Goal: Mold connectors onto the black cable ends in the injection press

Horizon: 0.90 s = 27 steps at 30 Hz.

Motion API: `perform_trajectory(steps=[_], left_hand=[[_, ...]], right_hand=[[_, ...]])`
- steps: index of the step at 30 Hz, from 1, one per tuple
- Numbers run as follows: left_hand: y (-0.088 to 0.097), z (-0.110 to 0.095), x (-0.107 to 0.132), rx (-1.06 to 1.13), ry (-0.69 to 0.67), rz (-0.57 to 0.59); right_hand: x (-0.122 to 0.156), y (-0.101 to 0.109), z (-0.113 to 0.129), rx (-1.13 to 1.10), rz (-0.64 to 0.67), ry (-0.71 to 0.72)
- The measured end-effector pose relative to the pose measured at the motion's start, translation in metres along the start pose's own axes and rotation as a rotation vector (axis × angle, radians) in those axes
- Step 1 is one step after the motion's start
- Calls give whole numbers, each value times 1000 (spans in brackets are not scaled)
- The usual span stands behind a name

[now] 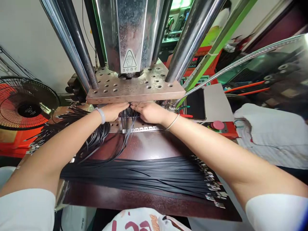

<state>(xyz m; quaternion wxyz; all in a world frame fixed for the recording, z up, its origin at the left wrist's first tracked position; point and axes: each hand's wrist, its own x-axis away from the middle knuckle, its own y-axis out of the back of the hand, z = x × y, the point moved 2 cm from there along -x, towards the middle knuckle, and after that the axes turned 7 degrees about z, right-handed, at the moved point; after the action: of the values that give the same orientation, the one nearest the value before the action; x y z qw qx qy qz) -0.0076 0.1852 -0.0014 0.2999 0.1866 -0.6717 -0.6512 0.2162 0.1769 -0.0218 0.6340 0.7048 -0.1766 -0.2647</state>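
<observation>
My left hand point(112, 111) reaches in just below the front edge of the thick metal press plate point(134, 89). Its fingers are straight and held together, with the tips at a few black cables point(125, 123). From the other side, my right hand point(151, 112) meets it there, fingers bent around the upper ends of the same cables. The cables hang from between the two hands over a white slotted strip point(144, 129) and onto the dark red table point(149, 142). The plate's edge and my fingers hide the cable ends, so the exact grip is partly covered.
A flat bundle of black cables point(144, 176) with metal connectors lies across the table front. More coiled cables point(98, 136) are piled left. Steel columns point(192, 35) hold the press. A fan point(27, 106) stands left; a red push button point(218, 125) and white cloth point(276, 128) are right.
</observation>
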Motion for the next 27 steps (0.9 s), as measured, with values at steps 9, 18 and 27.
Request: perform_trajectory(steps=[9, 18, 27], left_hand=[[8, -16, 0, -120, 231, 16], [9, -131, 183, 903, 145, 65], [-225, -205, 264, 2373, 698, -857]], right_hand=[[-6, -4, 9, 47, -45, -209], [222, 22, 31, -75, -289, -764], [304, -132, 225, -2128, -487, -1077]])
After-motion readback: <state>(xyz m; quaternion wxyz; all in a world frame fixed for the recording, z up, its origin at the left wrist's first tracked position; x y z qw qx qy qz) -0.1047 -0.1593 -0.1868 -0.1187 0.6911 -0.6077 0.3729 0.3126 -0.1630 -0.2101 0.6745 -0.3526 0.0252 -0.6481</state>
